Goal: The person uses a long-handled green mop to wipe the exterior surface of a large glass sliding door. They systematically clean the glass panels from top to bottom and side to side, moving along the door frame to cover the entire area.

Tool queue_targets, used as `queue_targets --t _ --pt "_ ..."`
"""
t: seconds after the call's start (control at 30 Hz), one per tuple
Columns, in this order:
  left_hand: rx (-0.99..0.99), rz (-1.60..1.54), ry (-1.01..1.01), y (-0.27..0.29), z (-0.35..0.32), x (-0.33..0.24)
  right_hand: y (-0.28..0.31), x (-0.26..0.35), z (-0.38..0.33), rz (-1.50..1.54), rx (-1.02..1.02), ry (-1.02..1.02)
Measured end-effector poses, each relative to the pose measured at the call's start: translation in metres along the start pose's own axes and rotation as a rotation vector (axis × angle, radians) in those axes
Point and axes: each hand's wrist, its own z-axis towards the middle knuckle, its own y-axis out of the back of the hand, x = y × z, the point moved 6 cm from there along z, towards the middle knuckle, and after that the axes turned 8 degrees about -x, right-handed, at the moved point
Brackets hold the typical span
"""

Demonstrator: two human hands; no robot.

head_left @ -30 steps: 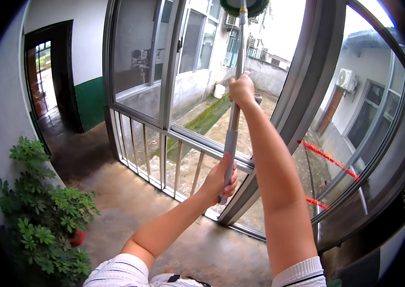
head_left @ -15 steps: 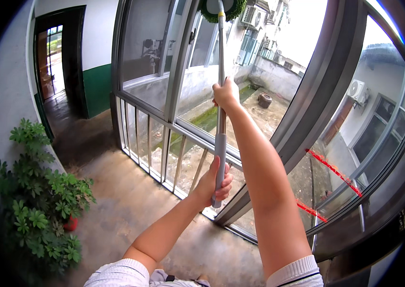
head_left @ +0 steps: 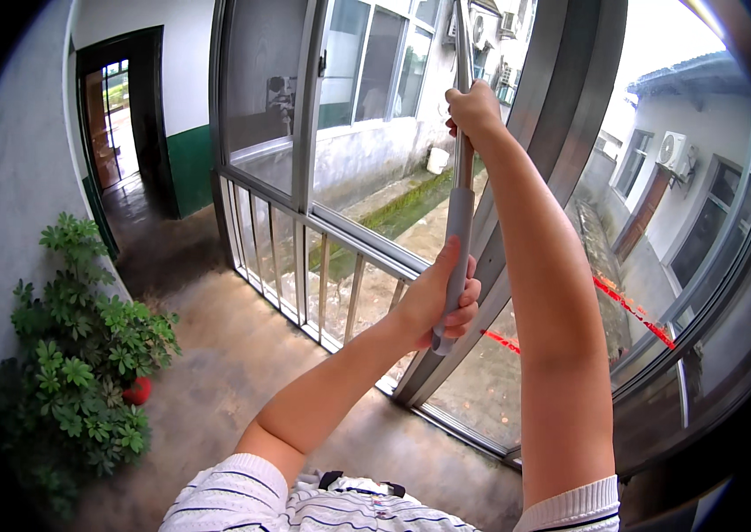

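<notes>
In a tiled corridor beside a tall metal-framed window (head_left: 367, 115), a person works a long-handled cleaning pole (head_left: 459, 213) up against the glass, both arms raised. The pole rises nearly vertical just in front of the slanted window frame (head_left: 562, 97) and runs out of view at the top, so its head cannot be seen. The right hand (head_left: 475, 111) is wrapped shut around the thin metal shaft high up, arm almost fully extended; the left hand (head_left: 442, 297) closes its grip round the grey sleeve near the pole's lower end, fingers (head_left: 464, 306) curled over it and thumb laid along it. Below the panes runs a low barred railing (head_left: 322, 275), and a potted green plant (head_left: 83, 346) stands against the left wall, well apart from the work. Done well, the stroke seems to call for the lower hand to steer and the upper hand to press, keeping the shaft parallel to the glass and clear of the frame. Hands spaced this far apart should give good leverage; letting them drift together would likely make the far end wobble.
</notes>
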Motion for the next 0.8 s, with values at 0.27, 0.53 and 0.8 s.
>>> queue_targets --t 0.27,0.53,0.8 --pt "-0.017 0.146 -0.07 -0.004 -0.003 -0.064 0.0 0.041 0.038 0.123 -0.004 0.001" --pt "-0.063 0.134 -0.19 0.056 -0.032 -0.148 -0.081 0.086 0.055 -0.047 -0.108 -0.113" --pt "-0.01 -0.062 -0.129 0.099 -0.026 -0.157 -0.18 0.075 0.065 -0.221 0.103 -0.062"
